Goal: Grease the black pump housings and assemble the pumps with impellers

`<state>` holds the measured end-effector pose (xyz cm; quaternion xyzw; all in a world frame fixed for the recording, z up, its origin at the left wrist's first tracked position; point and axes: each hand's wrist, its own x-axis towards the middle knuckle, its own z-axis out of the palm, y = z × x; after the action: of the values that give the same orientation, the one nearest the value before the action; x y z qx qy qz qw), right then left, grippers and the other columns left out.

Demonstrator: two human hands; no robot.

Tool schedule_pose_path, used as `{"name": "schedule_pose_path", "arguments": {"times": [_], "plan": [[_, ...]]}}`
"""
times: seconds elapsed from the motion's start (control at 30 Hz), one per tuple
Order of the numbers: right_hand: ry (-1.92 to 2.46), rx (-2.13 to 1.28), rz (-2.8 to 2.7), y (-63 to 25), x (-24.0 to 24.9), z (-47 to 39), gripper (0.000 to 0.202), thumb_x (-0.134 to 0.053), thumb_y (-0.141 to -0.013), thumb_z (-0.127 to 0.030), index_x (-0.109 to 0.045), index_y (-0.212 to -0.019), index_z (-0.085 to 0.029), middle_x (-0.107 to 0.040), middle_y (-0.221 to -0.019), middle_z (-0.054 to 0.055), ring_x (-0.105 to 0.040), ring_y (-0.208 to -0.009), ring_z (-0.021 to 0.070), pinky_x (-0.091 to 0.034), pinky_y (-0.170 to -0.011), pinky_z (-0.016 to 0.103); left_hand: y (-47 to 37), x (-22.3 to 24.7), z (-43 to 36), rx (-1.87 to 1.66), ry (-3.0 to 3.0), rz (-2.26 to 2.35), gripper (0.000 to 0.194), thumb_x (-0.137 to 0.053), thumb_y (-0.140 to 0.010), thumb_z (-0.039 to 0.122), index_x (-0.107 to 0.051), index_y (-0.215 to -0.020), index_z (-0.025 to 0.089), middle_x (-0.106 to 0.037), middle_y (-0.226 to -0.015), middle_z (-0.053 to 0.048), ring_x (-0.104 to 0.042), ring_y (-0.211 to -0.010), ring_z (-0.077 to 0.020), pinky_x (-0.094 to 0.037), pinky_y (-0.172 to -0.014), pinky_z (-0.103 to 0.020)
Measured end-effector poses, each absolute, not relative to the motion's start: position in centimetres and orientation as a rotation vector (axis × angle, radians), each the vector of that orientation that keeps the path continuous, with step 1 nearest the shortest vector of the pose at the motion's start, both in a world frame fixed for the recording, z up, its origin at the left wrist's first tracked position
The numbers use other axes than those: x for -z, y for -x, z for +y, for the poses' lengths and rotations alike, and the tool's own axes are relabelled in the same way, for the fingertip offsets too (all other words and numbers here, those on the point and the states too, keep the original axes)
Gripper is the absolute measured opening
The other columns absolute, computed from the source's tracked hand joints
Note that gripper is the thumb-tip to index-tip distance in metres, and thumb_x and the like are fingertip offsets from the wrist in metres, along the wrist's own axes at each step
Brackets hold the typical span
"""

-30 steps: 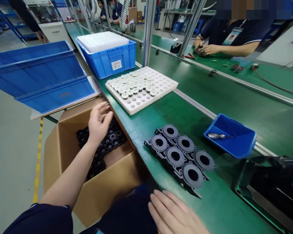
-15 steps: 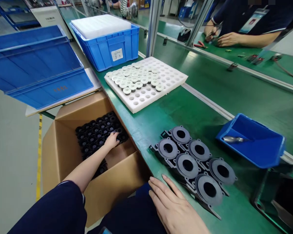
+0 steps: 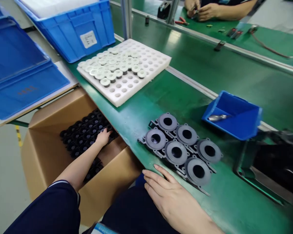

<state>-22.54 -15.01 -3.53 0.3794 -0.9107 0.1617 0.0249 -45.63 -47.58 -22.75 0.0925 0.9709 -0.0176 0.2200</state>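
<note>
My left hand (image 3: pixel 104 137) reaches down into a cardboard box (image 3: pixel 107 185), its fingers on the rows of black round parts (image 3: pixel 81 131); the fingertips are partly hidden among them, so any hold is unclear. My right hand (image 3: pixel 164 188) lies flat with fingers stretched at the front edge of the green table (image 3: pixel 141 107). Beside it, several black frames with grey rings (image 3: pixel 176 152) lie in two rows on the table. Farther back, a white foam tray (image 3: pixel 146 76) holds several white-topped round pieces (image 3: pixel 117 65).
A blue bin (image 3: pixel 234 113) with a metal tool (image 3: pixel 218 117) stands right. Blue crates (image 3: pixel 73 29) stand back left. A black device (image 3: pixel 275 165) is at the right edge. Across a metal rail, another person's hands (image 3: pixel 206 11) work near red pliers (image 3: pixel 182 21).
The view has shifted, so the tray, bin and frames appear farther left and higher. My left hand stays among the black parts, and my right hand still rests at the table edge.
</note>
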Motion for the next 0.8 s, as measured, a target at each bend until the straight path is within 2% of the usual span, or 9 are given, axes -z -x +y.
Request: {"name": "schedule_pose_path", "arguments": {"times": [0.13, 0.23, 0.57, 0.8], "plan": [[-1.179, -0.509, -2.862, 22.6, 2.9, -14.9, 0.027, -0.049, -0.096, -0.011, -0.067, -0.115, -0.011, -0.070, -0.120, 0.005, -0.042, -0.142, 0.0202, -0.015, -0.132, 0.045, 46.3, 23.4, -46.2, 0.060, -0.281, 2.646, 0.038, -0.062, -0.094, 0.036, -0.058, -0.128, 0.017, -0.060, -0.130, -0.011, -0.062, -0.111, -0.0253, -0.055, -0.093, -0.047], [-1.160, -0.514, -2.862, 22.5, 2.8, -14.8, 0.025, -0.049, -0.096, -0.011, -0.068, -0.112, -0.012, -0.071, -0.114, 0.004, -0.043, -0.140, 0.0195, -0.018, -0.132, 0.045, 47.1, 23.4, -45.7, 0.075, -0.276, 2.626, 0.038, -0.063, -0.094, 0.036, -0.058, -0.127, 0.018, -0.060, -0.128, -0.011, -0.063, -0.110, -0.0250, -0.056, -0.091, -0.046], [-1.165, -0.518, -2.810, 22.6, 3.1, -14.7, 0.025, -0.052, -0.095, -0.012, -0.067, -0.115, -0.010, -0.070, -0.115, 0.006, -0.043, -0.140, 0.0216, -0.011, -0.132, 0.045, 47.7, 23.0, -46.3, -0.053, -0.255, 2.636, 0.036, -0.062, -0.095, 0.036, -0.059, -0.126, 0.018, -0.061, -0.128, -0.011, -0.063, -0.109, -0.0244, -0.056, -0.091, -0.045], [-1.139, -0.554, -2.793, 22.8, 3.0, -14.9, 0.018, -0.055, -0.093, -0.012, -0.068, -0.104, -0.013, -0.071, -0.106, 0.005, -0.048, -0.136, 0.0192, -0.004, -0.132, 0.041, 47.1, 21.7, -47.8, -0.338, -0.292, 2.705, 0.036, -0.062, -0.095, 0.036, -0.059, -0.126, 0.017, -0.061, -0.128, -0.011, -0.063, -0.109, -0.0243, -0.056, -0.092, -0.046]]}}
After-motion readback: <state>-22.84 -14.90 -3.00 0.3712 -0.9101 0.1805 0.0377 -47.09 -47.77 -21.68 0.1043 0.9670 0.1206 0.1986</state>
